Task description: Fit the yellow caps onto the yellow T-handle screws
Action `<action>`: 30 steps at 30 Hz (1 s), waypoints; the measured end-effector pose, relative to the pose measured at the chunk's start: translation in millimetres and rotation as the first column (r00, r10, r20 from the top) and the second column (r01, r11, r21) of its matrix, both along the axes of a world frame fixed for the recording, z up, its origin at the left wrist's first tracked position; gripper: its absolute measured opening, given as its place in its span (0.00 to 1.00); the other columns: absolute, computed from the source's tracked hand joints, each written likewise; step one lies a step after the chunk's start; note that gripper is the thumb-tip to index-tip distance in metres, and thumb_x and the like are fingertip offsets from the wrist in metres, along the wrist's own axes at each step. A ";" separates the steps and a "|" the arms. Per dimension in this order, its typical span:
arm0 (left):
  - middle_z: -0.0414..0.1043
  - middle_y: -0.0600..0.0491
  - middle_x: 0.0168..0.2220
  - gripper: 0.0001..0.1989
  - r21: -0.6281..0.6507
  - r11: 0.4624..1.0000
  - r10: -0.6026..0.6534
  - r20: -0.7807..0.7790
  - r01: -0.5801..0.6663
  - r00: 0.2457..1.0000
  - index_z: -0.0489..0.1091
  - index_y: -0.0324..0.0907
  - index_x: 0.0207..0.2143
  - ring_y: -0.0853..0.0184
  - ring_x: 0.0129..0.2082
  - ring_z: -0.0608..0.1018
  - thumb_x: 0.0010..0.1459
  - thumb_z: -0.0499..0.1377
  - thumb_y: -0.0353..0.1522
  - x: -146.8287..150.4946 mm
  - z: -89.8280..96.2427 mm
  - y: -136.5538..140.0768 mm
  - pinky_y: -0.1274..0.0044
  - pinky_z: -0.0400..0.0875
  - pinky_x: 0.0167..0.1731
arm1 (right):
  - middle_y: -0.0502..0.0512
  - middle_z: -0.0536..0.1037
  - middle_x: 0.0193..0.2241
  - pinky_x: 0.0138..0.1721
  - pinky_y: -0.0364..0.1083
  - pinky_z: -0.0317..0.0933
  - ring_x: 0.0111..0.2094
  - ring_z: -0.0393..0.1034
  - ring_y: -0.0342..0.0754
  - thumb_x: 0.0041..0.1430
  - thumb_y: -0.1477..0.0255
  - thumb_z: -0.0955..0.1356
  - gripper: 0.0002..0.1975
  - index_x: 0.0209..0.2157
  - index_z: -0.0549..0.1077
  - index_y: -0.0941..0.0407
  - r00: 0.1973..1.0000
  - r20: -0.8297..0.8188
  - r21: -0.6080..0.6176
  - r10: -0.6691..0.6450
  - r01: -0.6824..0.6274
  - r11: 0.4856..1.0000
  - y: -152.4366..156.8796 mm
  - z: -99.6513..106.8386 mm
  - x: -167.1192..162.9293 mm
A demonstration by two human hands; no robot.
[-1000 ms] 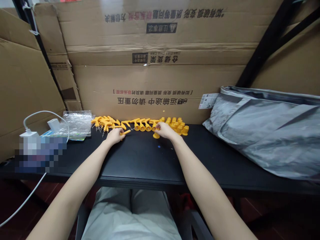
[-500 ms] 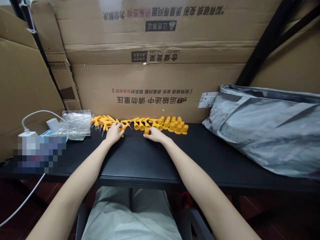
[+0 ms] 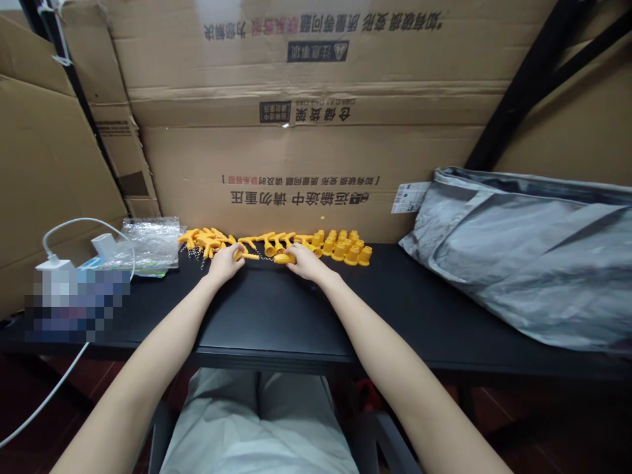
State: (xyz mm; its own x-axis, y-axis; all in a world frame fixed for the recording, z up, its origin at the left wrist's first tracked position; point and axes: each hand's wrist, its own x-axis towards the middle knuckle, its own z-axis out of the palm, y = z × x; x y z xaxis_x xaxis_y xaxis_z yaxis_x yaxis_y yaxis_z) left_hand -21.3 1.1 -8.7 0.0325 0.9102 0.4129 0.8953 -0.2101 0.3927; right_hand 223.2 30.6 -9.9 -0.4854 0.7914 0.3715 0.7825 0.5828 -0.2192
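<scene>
My left hand [image 3: 225, 263] is closed on a yellow-handled corkscrew [image 3: 250, 256], whose metal spiral points right. My right hand [image 3: 305, 263] grips a yellow flared cup [image 3: 284, 259], turned on its side with its wide rim toward the spiral. The spiral's tip is at or just by the rim; whether it is inside I cannot tell. Behind my left hand lies a pile of yellow corkscrews [image 3: 205, 241]. Beyond my hands, a row of corkscrews joined with cups [image 3: 269, 247] rests on the table. Several loose yellow cups [image 3: 351, 253] stand to the right of my right hand.
Upright cardboard [image 3: 306, 151] closes off the back of the black table [image 3: 276, 322]. A grey bag [image 3: 523, 257] takes up the right side. At left are clear plastic wrap [image 3: 151, 243], a white charger [image 3: 56, 273] with its cable, and a blurred-out item.
The corkscrew in my left hand has swung to point right. My right hand has tipped the cup from upright onto its side, facing the spiral.
</scene>
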 end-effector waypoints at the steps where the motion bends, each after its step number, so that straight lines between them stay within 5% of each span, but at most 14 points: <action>1: 0.76 0.53 0.35 0.13 -0.009 1.000 -0.003 -0.014 0.003 1.000 0.70 0.45 0.41 0.64 0.34 0.75 0.51 0.56 0.31 0.1 0.2 -0.5 0.76 0.66 0.37 | 0.59 0.70 0.42 0.47 0.51 0.60 0.44 0.68 0.52 0.53 0.78 0.67 0.14 0.43 0.72 0.59 1.000 0.000 -0.001 0.008 -0.008 1.000 -0.3 0.2 -0.2; 9: 0.75 0.53 0.34 0.13 -0.038 0.999 0.018 -0.044 -0.020 0.999 0.71 0.47 0.41 0.64 0.35 0.75 0.51 0.56 0.35 2.0 3.7 -4.7 0.77 0.65 0.34 | 0.60 0.71 0.43 0.48 0.52 0.60 0.43 0.69 0.52 0.55 0.75 0.68 0.15 0.46 0.73 0.58 1.000 0.015 -0.001 -0.011 0.011 1.000 -5.6 3.5 -0.3; 18: 0.75 0.54 0.31 0.14 -0.023 0.999 -0.038 -0.049 0.037 0.998 0.72 0.45 0.40 0.66 0.32 0.74 0.50 0.57 0.35 8.9 6.9 -10.9 0.77 0.65 0.34 | 0.59 0.68 0.43 0.47 0.51 0.62 0.41 0.68 0.50 0.57 0.76 0.67 0.18 0.50 0.72 0.55 0.981 -0.110 0.054 0.162 -0.157 0.986 -16.1 3.4 -14.1; 30: 0.74 0.54 0.29 0.14 -0.030 0.999 -0.024 -0.076 0.022 0.997 0.72 0.45 0.40 0.65 0.31 0.74 0.50 0.56 0.35 6.4 8.6 -9.9 0.77 0.64 0.32 | 0.59 0.68 0.44 0.45 0.52 0.64 0.40 0.68 0.48 0.52 0.75 0.70 0.22 0.50 0.68 0.57 0.929 -0.330 -0.089 0.166 -0.206 0.974 -10.0 0.9 -16.2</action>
